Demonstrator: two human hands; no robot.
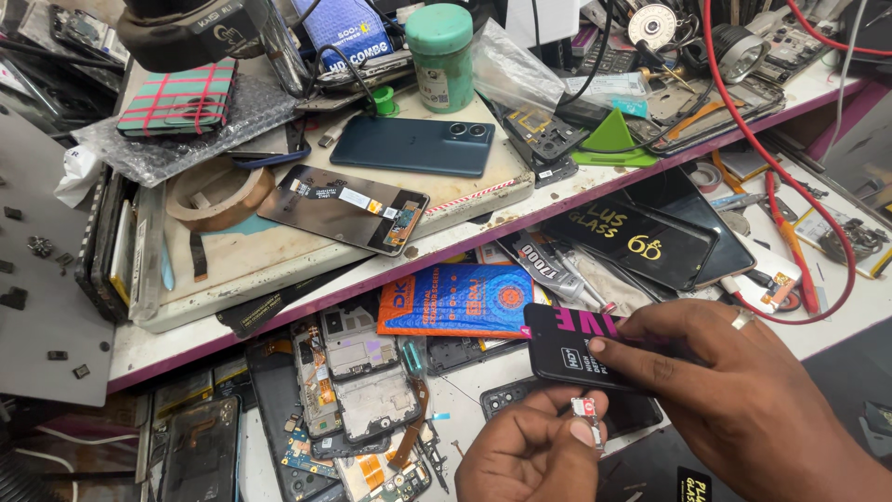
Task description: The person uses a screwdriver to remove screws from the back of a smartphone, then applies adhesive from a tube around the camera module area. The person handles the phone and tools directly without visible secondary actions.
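At the lower right of the frame, the right hand clamps a black flat packet with pink print. Just below it, the left hand pinches a small tab between thumb and finger, above scattered phone frames.

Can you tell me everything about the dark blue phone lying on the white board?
The dark blue phone lies flat, back side up, on the scuffed white board. It is a smooth, matte rectangle with two round camera lenses near its right end. It looks whole. A green tub stands just behind it. Neither hand touches it.
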